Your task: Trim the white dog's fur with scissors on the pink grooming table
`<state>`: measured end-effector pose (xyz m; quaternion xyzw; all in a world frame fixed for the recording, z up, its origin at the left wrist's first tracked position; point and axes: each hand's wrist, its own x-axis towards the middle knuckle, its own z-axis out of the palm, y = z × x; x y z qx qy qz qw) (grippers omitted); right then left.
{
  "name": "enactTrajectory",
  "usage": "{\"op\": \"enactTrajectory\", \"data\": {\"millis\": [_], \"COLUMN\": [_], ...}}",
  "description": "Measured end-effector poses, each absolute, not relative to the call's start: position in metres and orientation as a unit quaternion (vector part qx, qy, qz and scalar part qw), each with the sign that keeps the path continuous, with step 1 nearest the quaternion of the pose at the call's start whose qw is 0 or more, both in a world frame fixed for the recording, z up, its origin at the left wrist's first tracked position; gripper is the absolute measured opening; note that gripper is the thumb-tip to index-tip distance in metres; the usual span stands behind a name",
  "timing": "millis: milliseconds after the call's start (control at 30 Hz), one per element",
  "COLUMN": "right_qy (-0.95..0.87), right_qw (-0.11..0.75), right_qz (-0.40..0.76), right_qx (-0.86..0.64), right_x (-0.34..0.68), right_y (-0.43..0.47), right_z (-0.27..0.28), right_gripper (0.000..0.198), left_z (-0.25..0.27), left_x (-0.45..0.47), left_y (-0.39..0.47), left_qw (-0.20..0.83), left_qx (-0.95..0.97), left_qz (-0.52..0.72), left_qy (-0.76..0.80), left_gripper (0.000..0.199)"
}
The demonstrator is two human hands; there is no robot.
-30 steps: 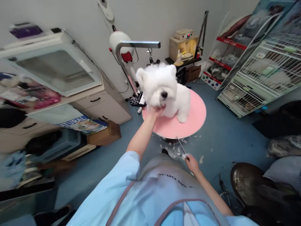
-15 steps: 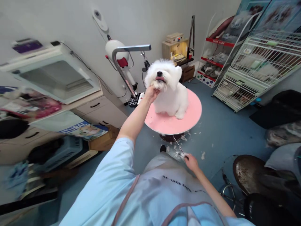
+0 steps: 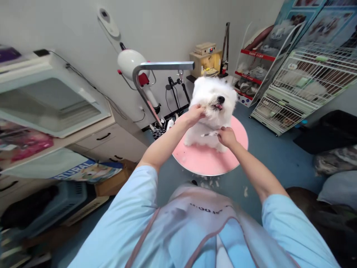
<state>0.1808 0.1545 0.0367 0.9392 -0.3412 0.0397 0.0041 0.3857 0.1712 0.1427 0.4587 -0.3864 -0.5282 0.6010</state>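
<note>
A fluffy white dog (image 3: 214, 91) sits on a round pink grooming table (image 3: 200, 163), its head turned to the right and its tongue showing. My left hand (image 3: 195, 112) is closed on the fur at its cheek and chin, beside the mouth. In front of the chest, my right hand (image 3: 227, 137) is closed around a slim metal tool that looks like scissors (image 3: 209, 134). The tool points left, below the chin; it is partly blurred and my fingers hide its handles.
A metal grooming arm (image 3: 167, 66) rises left of the dog, with a clip hanging from its end. A white dryer (image 3: 131, 63) stands behind it. Wire cages (image 3: 306, 82) and a shelf rack (image 3: 256, 56) are at right. Cut fur (image 3: 210, 183) lies on the floor.
My right hand has risen from beside my apron to the dog's chest, bringing the tool with it. The dog's head has turned right, my left hand still at its chin. The view has shifted.
</note>
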Motion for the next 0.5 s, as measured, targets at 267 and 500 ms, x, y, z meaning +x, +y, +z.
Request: {"op": "enactTrajectory", "data": {"millis": [267, 500], "right_qy": [-0.245, -0.305], "right_qw": [-0.021, -0.165], "right_qz": [0.006, -0.15], "right_qx": [0.969, 0.926], "right_x": [0.19, 0.169], "right_y": [0.183, 0.207], "right_z": [0.038, -0.016], "right_gripper": [0.029, 0.026], "left_z": [0.152, 0.09], "left_x": [0.403, 0.397], "left_y": [0.158, 0.182], "left_qw": [0.579, 0.655], "left_qx": [0.397, 0.429], "left_qz": [-0.589, -0.526], "left_qy": [-0.4, -0.331], "left_gripper": [0.013, 0.039]}}
